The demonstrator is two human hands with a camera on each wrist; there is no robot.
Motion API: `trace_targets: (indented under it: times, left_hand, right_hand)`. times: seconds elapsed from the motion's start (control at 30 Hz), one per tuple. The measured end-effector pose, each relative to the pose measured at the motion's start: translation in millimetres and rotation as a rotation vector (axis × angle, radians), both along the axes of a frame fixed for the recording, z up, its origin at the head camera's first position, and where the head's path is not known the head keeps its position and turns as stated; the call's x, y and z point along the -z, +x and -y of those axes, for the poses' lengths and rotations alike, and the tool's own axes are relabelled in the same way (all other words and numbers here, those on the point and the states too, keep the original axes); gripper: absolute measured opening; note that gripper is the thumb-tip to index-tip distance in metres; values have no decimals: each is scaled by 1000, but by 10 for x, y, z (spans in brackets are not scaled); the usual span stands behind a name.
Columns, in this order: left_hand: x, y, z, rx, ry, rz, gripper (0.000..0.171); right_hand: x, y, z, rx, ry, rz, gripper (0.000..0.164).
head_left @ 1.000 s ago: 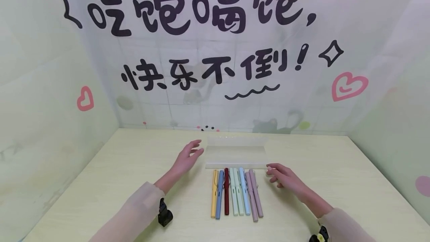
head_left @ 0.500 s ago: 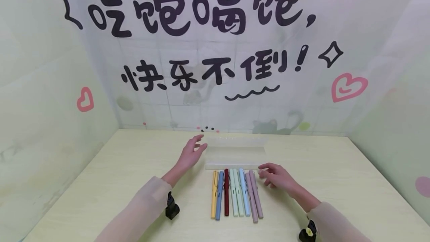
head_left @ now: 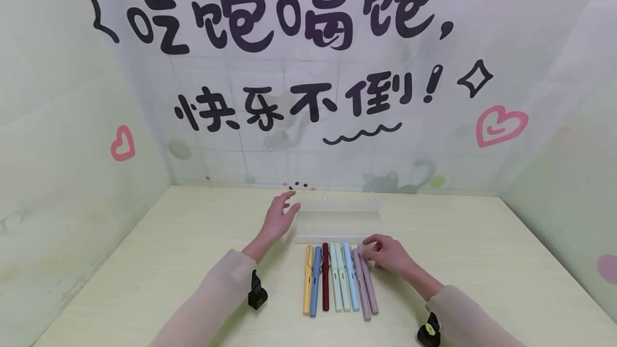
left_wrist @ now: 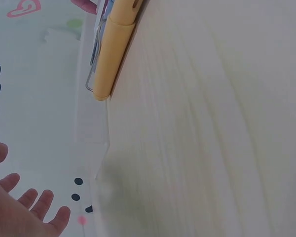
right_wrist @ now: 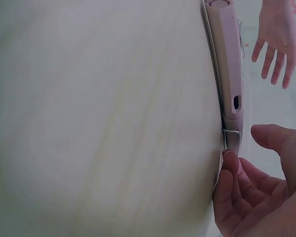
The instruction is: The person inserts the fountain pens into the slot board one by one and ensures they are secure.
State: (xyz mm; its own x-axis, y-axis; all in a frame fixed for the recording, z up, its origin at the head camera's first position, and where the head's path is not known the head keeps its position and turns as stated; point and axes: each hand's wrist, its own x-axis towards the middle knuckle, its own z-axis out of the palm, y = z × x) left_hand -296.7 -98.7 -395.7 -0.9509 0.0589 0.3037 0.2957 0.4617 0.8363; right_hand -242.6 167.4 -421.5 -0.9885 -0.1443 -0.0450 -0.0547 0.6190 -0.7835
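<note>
Several clip-capped pens lie side by side on the table: a yellow pen (head_left: 307,283), a blue pen (head_left: 315,285), a dark red pen (head_left: 325,280), two pale green ones, a light blue pen (head_left: 353,283) and two mauve ones. Behind their capped ends lies a clear plastic case (head_left: 337,224). My right hand (head_left: 389,254) reaches the cap end of the rightmost mauve pen (right_wrist: 231,64); its fingertips are right at the cap and the thumb stands apart. At the case's left end my left hand (head_left: 280,217) hovers with spread, relaxed fingers, holding nothing.
A pale wood-grain table (head_left: 202,234) carries everything. Behind it rises a printed backdrop cloth (head_left: 308,165), with cloth walls at left and right. Black wrist cameras (head_left: 257,291) sit on both sleeves.
My right hand has moved left to the cap of the rightmost mauve pen. My left hand has shifted slightly right and farther away, toward the case. The pens stay put.
</note>
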Motion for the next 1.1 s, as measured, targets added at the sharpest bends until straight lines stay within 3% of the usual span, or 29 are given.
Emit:
trace_targets:
  times: [0.7, 1.1]
  left_hand:
    - [10, -136, -98, -44, -37, -16, 29]
    - [-15, -180, -169, -109, 31, 62, 27]
  right_hand:
    - [-32, 18, 7, -95, 149, -71, 21]
    - [-67, 32, 13, -139, 232, -141, 22]
